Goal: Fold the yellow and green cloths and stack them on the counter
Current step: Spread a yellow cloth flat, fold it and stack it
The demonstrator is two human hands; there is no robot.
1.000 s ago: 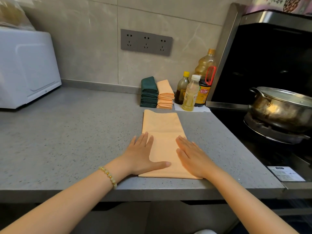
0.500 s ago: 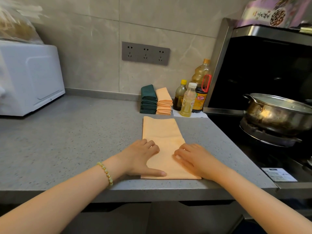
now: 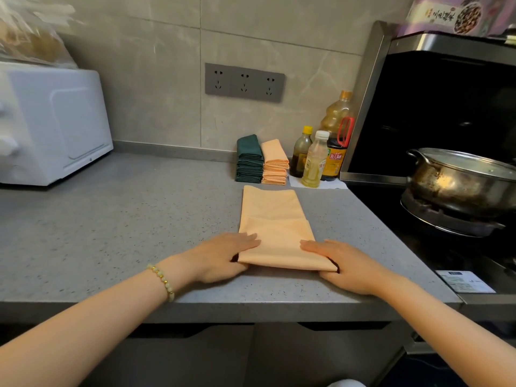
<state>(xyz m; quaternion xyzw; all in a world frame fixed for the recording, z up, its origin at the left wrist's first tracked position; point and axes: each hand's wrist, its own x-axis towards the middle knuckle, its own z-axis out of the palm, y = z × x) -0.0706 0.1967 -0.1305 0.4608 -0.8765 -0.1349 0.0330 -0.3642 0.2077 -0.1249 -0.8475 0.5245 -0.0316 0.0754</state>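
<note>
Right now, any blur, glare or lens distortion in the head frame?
Head view: smeared blur on the clear plastic bag atop the white microwave oven, top left; warm glare on the steel pot; wide-angle stretching toward the edges; the folded yellow cloth is sharp.

The cloth (image 3: 275, 210) was plain pale yellow-orange. 1 pile of cloths (image 3: 249, 160) was dark green, the other pile (image 3: 275, 164) the same yellow-orange. The counter (image 3: 139, 233) was grey with fine dark speckles, the microwave (image 3: 55, 121) white, the bracelet (image 3: 163, 280) pale green with gold beads.

Cloth (image 3: 272, 219) lies before two stacks (image 3: 262, 162), bottles (image 3: 315, 160) right.
</note>
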